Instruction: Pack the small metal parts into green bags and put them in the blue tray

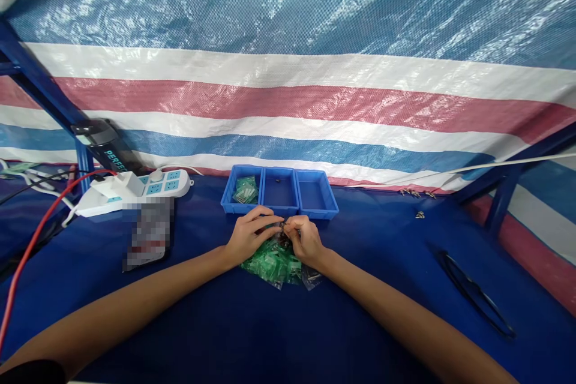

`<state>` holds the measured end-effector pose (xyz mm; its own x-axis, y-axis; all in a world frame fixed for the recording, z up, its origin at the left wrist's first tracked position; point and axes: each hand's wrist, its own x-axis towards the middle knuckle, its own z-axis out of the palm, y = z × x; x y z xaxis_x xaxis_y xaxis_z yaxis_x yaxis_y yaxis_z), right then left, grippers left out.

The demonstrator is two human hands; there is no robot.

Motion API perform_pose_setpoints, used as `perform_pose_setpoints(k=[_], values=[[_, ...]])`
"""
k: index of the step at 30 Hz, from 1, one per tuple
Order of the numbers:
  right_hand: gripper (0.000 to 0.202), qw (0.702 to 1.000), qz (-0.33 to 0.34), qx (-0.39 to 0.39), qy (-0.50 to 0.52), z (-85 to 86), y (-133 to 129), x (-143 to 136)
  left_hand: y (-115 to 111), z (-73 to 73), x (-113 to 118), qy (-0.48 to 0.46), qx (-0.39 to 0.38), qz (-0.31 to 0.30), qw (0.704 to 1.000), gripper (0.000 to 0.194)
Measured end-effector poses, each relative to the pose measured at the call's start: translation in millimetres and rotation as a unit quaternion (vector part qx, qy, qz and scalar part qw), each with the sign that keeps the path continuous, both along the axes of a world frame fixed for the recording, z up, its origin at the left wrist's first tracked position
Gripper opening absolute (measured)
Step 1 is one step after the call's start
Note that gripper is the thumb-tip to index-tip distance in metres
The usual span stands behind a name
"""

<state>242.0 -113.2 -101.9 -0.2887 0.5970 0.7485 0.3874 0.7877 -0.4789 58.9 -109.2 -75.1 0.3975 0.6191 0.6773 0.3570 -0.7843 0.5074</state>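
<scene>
My left hand [252,236] and my right hand [306,240] meet just in front of the blue bins. Their fingertips pinch together around something small and dark, too small to name. Beneath them lies a pile of small green and clear plastic bags [272,264], partly hidden by the hands. Behind the hands stand three joined blue bins. Green-tinted bags [245,190] lie in the left bin [242,208]; the middle bin [279,192] has a tiny dark piece in it, and the right bin [317,192] shows its bare bottom.
At the left are a white power strip [168,185] with red and black cables, a phone [150,234] and a dark bottle [108,147]. Black-framed glasses [477,294] lie at the right. Small metallic pieces [420,215] sit at the back right, before a striped sheet [288,102].
</scene>
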Motion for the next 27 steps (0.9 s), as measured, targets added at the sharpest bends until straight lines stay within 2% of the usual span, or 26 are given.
perform_pose_setpoints(k=[6, 10, 19, 27], values=[[0.010, 1.000, -0.022, -0.009, 0.001, 7.1, -1.9, 0.2, -1.6, 2.1, 0.5, -0.006, -0.019, 0.009, 1.000, 0.015], [0.011, 1.000, -0.007, -0.016, 0.018, 12.8, -3.2, -0.6, -2.5, 2.8, 0.1, -0.041, -0.030, 0.024, 0.998, 0.013], [0.013, 1.000, 0.002, -0.007, 0.010, 10.3, 0.5, -2.0, -0.4, 1.3, -0.9, -0.050, -0.033, 0.023, 0.998, 0.010], [0.012, 0.999, -0.038, 0.003, 0.009, 14.7, -1.3, -0.7, -0.6, 0.3, 0.0, -0.044, -0.032, 0.020, 0.998, 0.022]])
